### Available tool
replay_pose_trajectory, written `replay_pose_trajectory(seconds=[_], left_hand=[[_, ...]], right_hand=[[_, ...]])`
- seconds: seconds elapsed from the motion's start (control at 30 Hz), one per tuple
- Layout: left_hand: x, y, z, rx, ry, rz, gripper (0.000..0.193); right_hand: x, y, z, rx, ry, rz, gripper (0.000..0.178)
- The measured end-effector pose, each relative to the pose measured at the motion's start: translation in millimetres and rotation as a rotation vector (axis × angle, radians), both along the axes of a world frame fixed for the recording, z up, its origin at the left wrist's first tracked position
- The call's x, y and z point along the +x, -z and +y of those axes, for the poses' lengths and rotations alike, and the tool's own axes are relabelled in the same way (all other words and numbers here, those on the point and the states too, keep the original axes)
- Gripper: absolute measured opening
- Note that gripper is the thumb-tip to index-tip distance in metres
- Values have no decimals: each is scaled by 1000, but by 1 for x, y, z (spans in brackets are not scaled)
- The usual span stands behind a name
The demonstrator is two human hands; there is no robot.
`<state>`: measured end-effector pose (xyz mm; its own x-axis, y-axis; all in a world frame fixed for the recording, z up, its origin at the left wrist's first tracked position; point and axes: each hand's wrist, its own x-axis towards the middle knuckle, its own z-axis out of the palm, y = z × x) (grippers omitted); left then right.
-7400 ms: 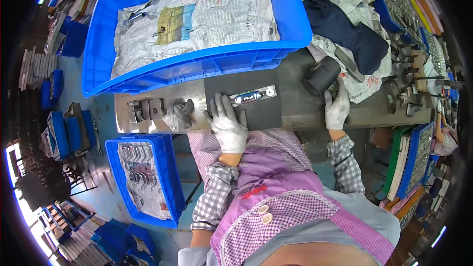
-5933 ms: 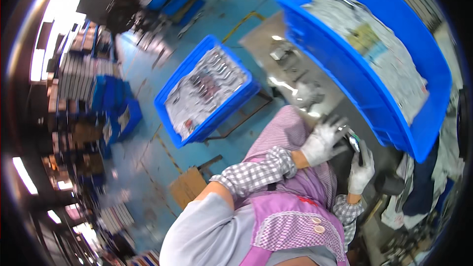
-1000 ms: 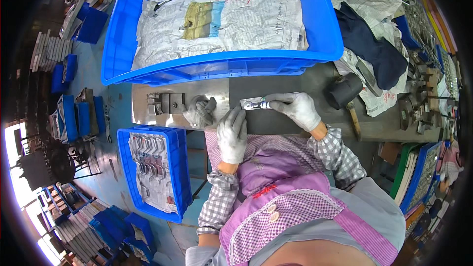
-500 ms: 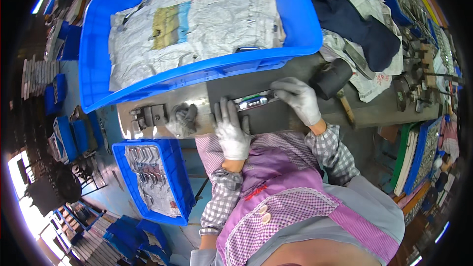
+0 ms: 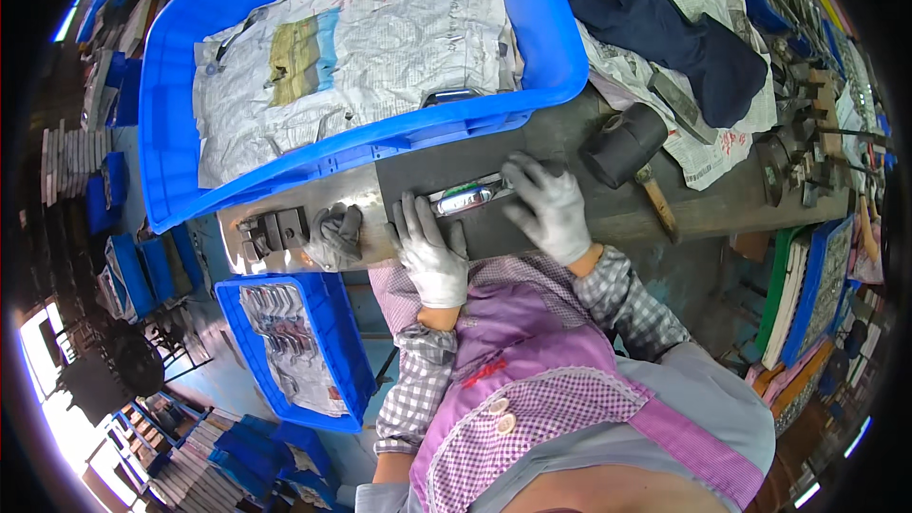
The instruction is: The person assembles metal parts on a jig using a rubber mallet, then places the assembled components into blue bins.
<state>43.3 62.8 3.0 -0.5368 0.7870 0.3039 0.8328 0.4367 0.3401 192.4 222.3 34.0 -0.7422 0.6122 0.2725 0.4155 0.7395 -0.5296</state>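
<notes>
1. The long metal-topped desk (image 5: 731, 209) is carrying the work, its layout matching that of a second ago while the view is sitting at a slightly different angle.
2. The large blue plastic tub (image 5: 546, 33), lined with wrinkled newspaper (image 5: 408, 57), is standing beyond both hands.
3. A flat black mat (image 5: 418, 163) is lying under the work.
4. The wooden-handled mallet with a black cylindrical head (image 5: 624, 144) is lying to the right, apart from both hands.
5. The right hand (image 5: 551, 209), in a grey-and-white glove, is now reaching over the strip's right end instead of covering its middle. Its thumb is standing apart, but whether the fingers are pinching, I cannot tell.
6. The left hand (image 5: 432, 256), gloved alike, is lying flatter, its fingers spreading slightly beside the strip's left end.
7. The slim, shiny silver metal strip with a domed middle (image 5: 465, 198) is resting on the mat between the hands, its dome now uncovered; handling seems to be shifting toward its ends.
8. A small, shiny dark-edged metal piece (image 5: 451, 95) is now showing inside the tub's near wall.
</notes>
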Motion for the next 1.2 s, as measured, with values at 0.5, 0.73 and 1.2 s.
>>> replay_pose_trajectory(seconds=[0.5,0.73,1.2], left_hand=[[-25,-71,-80,421,28,-658,56],[-74,20,-421,109,-1244,-570,31],[-76,180,-697,-704,-1028,-795,53]], right_hand=[[-77,-42,-78,-261,-454,37,41],[-70,-11,-28,-593,-103,-12,31],[-66,-32,-30,-310,-51,-144,28]])
